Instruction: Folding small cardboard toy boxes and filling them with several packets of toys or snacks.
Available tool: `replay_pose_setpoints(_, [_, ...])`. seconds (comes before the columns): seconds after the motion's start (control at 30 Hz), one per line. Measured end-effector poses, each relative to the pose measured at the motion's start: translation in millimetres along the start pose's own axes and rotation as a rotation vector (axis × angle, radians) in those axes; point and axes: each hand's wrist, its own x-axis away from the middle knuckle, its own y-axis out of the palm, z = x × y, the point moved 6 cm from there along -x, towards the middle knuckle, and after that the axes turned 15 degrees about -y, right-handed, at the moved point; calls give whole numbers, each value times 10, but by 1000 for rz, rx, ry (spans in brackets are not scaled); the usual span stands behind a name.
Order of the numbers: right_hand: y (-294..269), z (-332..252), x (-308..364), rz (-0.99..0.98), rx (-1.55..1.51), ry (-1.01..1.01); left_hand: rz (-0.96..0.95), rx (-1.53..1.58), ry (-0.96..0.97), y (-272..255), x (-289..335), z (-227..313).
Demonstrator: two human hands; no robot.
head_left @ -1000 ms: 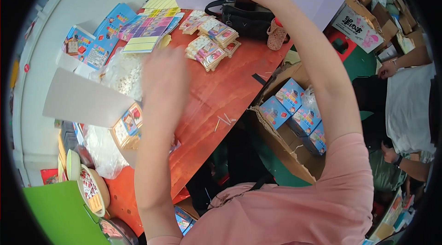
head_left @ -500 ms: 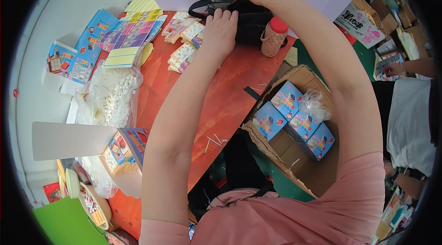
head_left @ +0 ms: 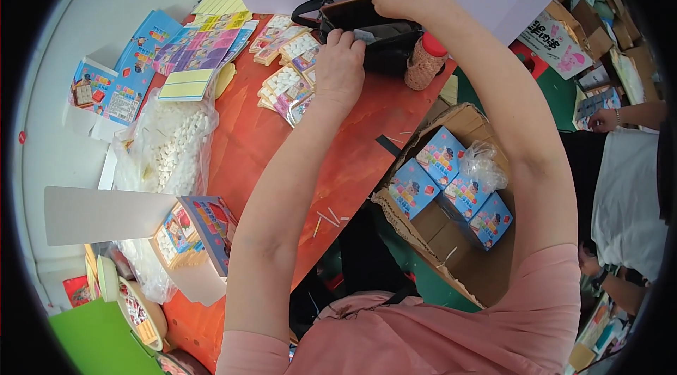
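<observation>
Black bag [head_left: 388, 59] runs left to right, gaping upward.

On the table [head_left: 345, 156], packs [head_left: 281, 86] lie left of a bag [head_left: 386, 59], a bottle [head_left: 425, 65] right; a carton [head_left: 462, 268] alongside holds boxes [head_left: 463, 193].

Blue boxes [head_left: 460, 194] sit in an open cardboard carton [head_left: 471, 269] beside the red table [head_left: 345, 149].

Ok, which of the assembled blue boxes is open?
The box at the left of the table. Its white flaps are spread and packs show inside; the four boxes in the carton look shut.
</observation>
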Motion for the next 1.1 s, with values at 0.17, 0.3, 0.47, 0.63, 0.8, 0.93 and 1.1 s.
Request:
replay_pose_setpoints(0.17, [-40, 142, 340, 147, -49, 113, 20, -56, -24, -62, -128, 95])
replay_pose_setpoints(0.3, [-71, 172, 402, 161, -43, 166, -118, -172, -181, 42, -322, 46])
replay_pose_setpoints(0.47, [0, 66, 276, 71, 38, 128, -267, -155, -219, 120, -304, -15])
replay_pose_setpoints(0.63, [172, 55, -16, 71, 1, 74, -79, -84, -54, 99, -191, -3])
replay_pose_setpoints(0.8, [325, 222, -114, 88, -139, 138, -82, 48, -19, 163, -246, -16])
replay_pose_setpoints(0.93, [179, 108, -118, -148, -331, 207, -96, 71, -145, 145, -267, -30])
replay_pose_setpoints(1.1, [279, 123, -196, -64, -131, 149, -279, -24, -124, 261, -326, 59])
